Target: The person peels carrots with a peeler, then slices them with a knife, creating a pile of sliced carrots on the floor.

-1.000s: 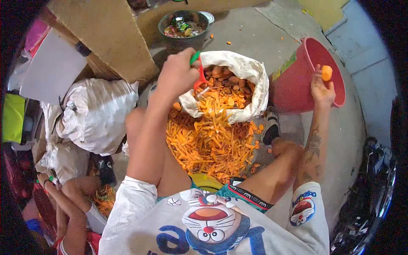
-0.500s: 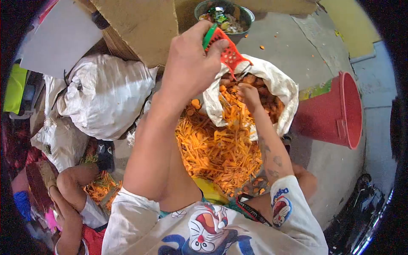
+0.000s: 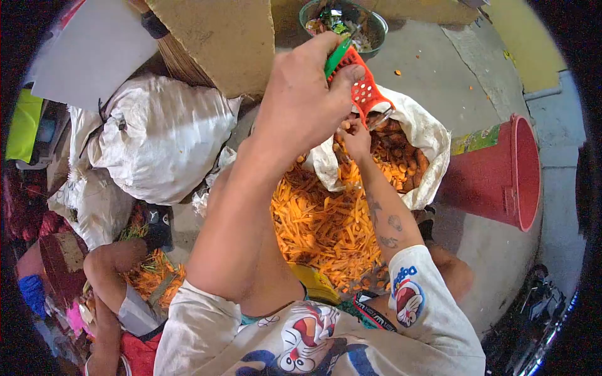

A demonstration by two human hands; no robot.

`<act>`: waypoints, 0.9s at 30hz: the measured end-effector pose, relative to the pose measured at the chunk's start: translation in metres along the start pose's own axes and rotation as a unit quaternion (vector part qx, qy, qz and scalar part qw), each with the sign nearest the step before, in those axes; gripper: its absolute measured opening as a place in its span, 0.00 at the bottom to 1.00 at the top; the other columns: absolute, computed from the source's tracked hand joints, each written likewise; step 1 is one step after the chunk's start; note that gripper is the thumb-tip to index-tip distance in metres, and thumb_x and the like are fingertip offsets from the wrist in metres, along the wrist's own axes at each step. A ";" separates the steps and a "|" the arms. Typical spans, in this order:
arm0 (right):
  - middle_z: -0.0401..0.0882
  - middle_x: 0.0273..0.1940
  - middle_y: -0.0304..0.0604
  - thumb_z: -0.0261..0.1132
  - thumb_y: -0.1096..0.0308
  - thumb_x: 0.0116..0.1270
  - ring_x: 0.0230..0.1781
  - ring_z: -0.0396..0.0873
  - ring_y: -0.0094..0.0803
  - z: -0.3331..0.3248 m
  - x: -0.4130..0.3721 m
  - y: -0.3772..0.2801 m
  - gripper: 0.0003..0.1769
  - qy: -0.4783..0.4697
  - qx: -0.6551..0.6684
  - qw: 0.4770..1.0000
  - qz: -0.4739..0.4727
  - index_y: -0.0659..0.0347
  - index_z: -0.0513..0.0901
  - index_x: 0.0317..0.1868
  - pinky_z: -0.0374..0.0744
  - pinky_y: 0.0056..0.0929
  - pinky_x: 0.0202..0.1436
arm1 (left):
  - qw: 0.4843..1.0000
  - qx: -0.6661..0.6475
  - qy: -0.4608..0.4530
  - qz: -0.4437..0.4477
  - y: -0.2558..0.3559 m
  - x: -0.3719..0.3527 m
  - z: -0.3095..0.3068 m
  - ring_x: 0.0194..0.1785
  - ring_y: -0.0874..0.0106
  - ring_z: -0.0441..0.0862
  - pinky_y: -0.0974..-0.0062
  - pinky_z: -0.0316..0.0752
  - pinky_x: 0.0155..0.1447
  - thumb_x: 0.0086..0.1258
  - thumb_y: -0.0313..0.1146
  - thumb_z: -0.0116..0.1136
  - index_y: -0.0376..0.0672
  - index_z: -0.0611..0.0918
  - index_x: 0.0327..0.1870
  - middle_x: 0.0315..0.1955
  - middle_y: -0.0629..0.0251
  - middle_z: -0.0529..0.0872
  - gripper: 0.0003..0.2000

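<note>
My left hand (image 3: 316,91) is closed round a red and green peeler (image 3: 365,91), held up over the mouth of a white sack (image 3: 433,135). Just below the peeler, my right hand (image 3: 356,141) has its fingers curled together; what they hold is mostly hidden. Carrots (image 3: 411,160) fill the open sack, some with cut ends showing. Orange peelings (image 3: 320,216) lie in a large heap between my legs, in front of the sack. A yellow rim (image 3: 313,282) shows at the heap's near edge.
A red bucket (image 3: 483,172) lies on its side at the right. Full white sacks (image 3: 163,138) stand left, near cardboard (image 3: 216,44) and a broom (image 3: 179,59). A basin (image 3: 376,31) with scraps is at the back. Another person's legs (image 3: 113,269) show at lower left, beside more peelings.
My left hand and the peeler have shifted slightly right and down in the view. My right hand has moved a little left and down, and its forearm is more upright.
</note>
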State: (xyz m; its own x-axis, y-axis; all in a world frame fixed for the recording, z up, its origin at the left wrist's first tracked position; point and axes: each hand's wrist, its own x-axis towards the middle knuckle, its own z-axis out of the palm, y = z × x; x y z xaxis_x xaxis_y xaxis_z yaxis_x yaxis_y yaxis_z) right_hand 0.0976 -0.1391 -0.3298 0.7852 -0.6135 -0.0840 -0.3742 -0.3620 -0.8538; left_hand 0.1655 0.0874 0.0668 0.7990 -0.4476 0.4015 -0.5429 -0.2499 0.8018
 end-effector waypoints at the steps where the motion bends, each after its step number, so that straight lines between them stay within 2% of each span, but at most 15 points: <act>1: 0.88 0.44 0.45 0.78 0.61 0.62 0.44 0.87 0.36 -0.008 -0.009 -0.014 0.23 0.012 0.096 0.995 -0.037 0.63 0.84 0.53 0.84 0.35 0.48 | 1.000 -0.018 0.004 -0.003 -0.002 -0.001 0.002 0.33 0.68 0.84 0.67 0.79 0.43 0.68 0.34 0.69 0.36 0.86 0.43 0.30 0.56 0.89 0.10; 2: 0.87 0.45 0.41 0.77 0.63 0.65 0.43 0.86 0.35 -0.018 -0.018 -0.029 0.22 0.026 0.191 0.978 -0.074 0.63 0.82 0.55 0.83 0.33 0.48 | 0.999 -0.036 0.007 -0.004 -0.002 -0.002 0.003 0.33 0.67 0.84 0.67 0.79 0.44 0.68 0.34 0.69 0.36 0.86 0.43 0.30 0.56 0.89 0.11; 3: 0.87 0.45 0.41 0.77 0.63 0.65 0.43 0.86 0.35 -0.037 -0.030 -0.045 0.22 0.030 0.191 0.978 -0.078 0.63 0.82 0.55 0.83 0.33 0.48 | 0.999 -0.038 0.007 0.001 0.002 -0.003 0.001 0.33 0.67 0.84 0.67 0.79 0.44 0.68 0.34 0.69 0.36 0.86 0.43 0.30 0.56 0.89 0.11; 5: 0.85 0.46 0.37 0.72 0.62 0.72 0.44 0.85 0.34 -0.090 -0.053 -0.083 0.20 0.046 0.302 0.952 0.024 0.62 0.80 0.59 0.83 0.32 0.47 | 0.999 -0.040 -0.001 -0.014 0.011 -0.005 -0.001 0.34 0.70 0.84 0.68 0.79 0.45 0.69 0.33 0.68 0.35 0.85 0.43 0.30 0.56 0.89 0.10; 7: 0.84 0.49 0.39 0.66 0.59 0.77 0.48 0.83 0.32 -0.148 -0.083 -0.145 0.18 0.064 0.446 0.885 0.117 0.61 0.80 0.60 0.81 0.33 0.51 | 0.998 -0.058 -0.016 -0.017 0.013 -0.007 0.006 0.35 0.73 0.84 0.69 0.79 0.45 0.70 0.32 0.68 0.35 0.85 0.43 0.31 0.58 0.89 0.09; 9: 0.81 0.55 0.41 0.64 0.60 0.77 0.54 0.79 0.32 -0.198 -0.090 -0.134 0.18 0.018 0.556 0.823 0.115 0.57 0.78 0.62 0.78 0.38 0.58 | 0.995 -0.100 -0.026 -0.008 0.010 -0.011 0.024 0.36 0.75 0.83 0.68 0.79 0.46 0.71 0.31 0.67 0.36 0.85 0.43 0.33 0.60 0.90 0.08; 11: 0.81 0.56 0.42 0.66 0.61 0.75 0.54 0.79 0.34 -0.247 -0.111 -0.148 0.20 -0.073 0.586 0.805 0.058 0.57 0.77 0.63 0.77 0.38 0.58 | 0.989 -0.136 -0.048 -0.007 0.021 -0.017 0.037 0.37 0.74 0.83 0.67 0.79 0.47 0.71 0.31 0.67 0.36 0.85 0.44 0.33 0.61 0.90 0.08; 12: 0.80 0.56 0.41 0.66 0.63 0.75 0.56 0.78 0.34 -0.266 -0.125 -0.168 0.20 -0.041 0.611 0.788 0.065 0.59 0.76 0.63 0.79 0.36 0.60 | 0.992 -0.110 -0.058 0.001 0.029 -0.020 0.041 0.36 0.74 0.83 0.68 0.79 0.46 0.71 0.31 0.67 0.35 0.85 0.44 0.33 0.60 0.90 0.09; 13: 0.80 0.56 0.41 0.66 0.63 0.75 0.56 0.78 0.34 -0.282 -0.140 -0.184 0.20 -0.033 0.610 0.790 0.057 0.59 0.76 0.63 0.79 0.36 0.60 | 0.994 -0.083 -0.067 0.007 0.036 -0.023 0.047 0.36 0.73 0.83 0.68 0.79 0.46 0.71 0.32 0.67 0.35 0.85 0.44 0.33 0.58 0.90 0.09; 14: 0.81 0.55 0.41 0.65 0.64 0.76 0.57 0.79 0.32 -0.296 -0.156 -0.199 0.19 -0.036 0.611 0.789 0.046 0.60 0.77 0.63 0.79 0.35 0.61 | 0.996 -0.044 -0.068 0.026 0.039 -0.026 0.055 0.38 0.63 0.88 0.64 0.80 0.47 0.71 0.31 0.66 0.34 0.84 0.45 0.35 0.50 0.90 0.10; 15: 0.82 0.55 0.41 0.65 0.65 0.76 0.57 0.79 0.31 -0.308 -0.167 -0.205 0.18 -0.040 0.613 0.789 0.034 0.60 0.77 0.62 0.80 0.34 0.62 | 0.996 -0.049 -0.071 0.035 0.047 -0.031 0.063 0.38 0.63 0.88 0.64 0.80 0.47 0.71 0.31 0.66 0.34 0.84 0.45 0.35 0.50 0.90 0.10; 18: 0.84 0.54 0.42 0.65 0.67 0.77 0.55 0.81 0.30 -0.328 -0.196 -0.200 0.17 -0.016 0.572 0.820 -0.007 0.62 0.78 0.62 0.82 0.33 0.61 | 0.984 0.053 -0.156 0.061 0.065 -0.053 0.087 0.47 0.41 0.85 0.51 0.79 0.51 0.67 0.33 0.65 0.37 0.82 0.50 0.38 0.40 0.88 0.13; 20: 0.82 0.55 0.42 0.65 0.65 0.78 0.51 0.82 0.29 -0.325 -0.216 -0.200 0.19 0.021 0.545 0.838 -0.016 0.61 0.77 0.64 0.83 0.29 0.53 | 0.974 0.061 -0.201 0.086 0.083 -0.072 0.103 0.45 0.40 0.85 0.49 0.79 0.51 0.64 0.31 0.64 0.36 0.82 0.50 0.37 0.39 0.88 0.15; 25: 0.84 0.49 0.40 0.68 0.69 0.75 0.46 0.84 0.30 -0.301 -0.248 -0.185 0.16 0.102 0.522 0.847 -0.007 0.63 0.79 0.59 0.84 0.30 0.49 | 0.945 0.101 -0.292 0.105 0.100 -0.105 0.145 0.43 0.40 0.85 0.46 0.80 0.53 0.56 0.26 0.59 0.33 0.81 0.51 0.34 0.37 0.87 0.19; 27: 0.85 0.46 0.41 0.70 0.72 0.73 0.42 0.84 0.28 -0.298 -0.252 -0.186 0.13 0.137 0.459 0.878 -0.020 0.64 0.82 0.55 0.84 0.28 0.47 | 0.925 0.083 -0.360 0.084 0.108 -0.109 0.151 0.44 0.38 0.86 0.45 0.82 0.51 0.59 0.30 0.60 0.28 0.79 0.44 0.38 0.32 0.86 0.15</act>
State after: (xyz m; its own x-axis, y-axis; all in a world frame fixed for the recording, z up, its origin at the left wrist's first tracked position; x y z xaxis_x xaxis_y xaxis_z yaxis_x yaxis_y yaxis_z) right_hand -0.1783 -0.1263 0.0036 0.5936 -0.8043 -0.0256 0.3041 0.2537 -0.9183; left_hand -0.0193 -0.0203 0.0431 0.3529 -0.9332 0.0673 -0.7239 -0.2267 0.6516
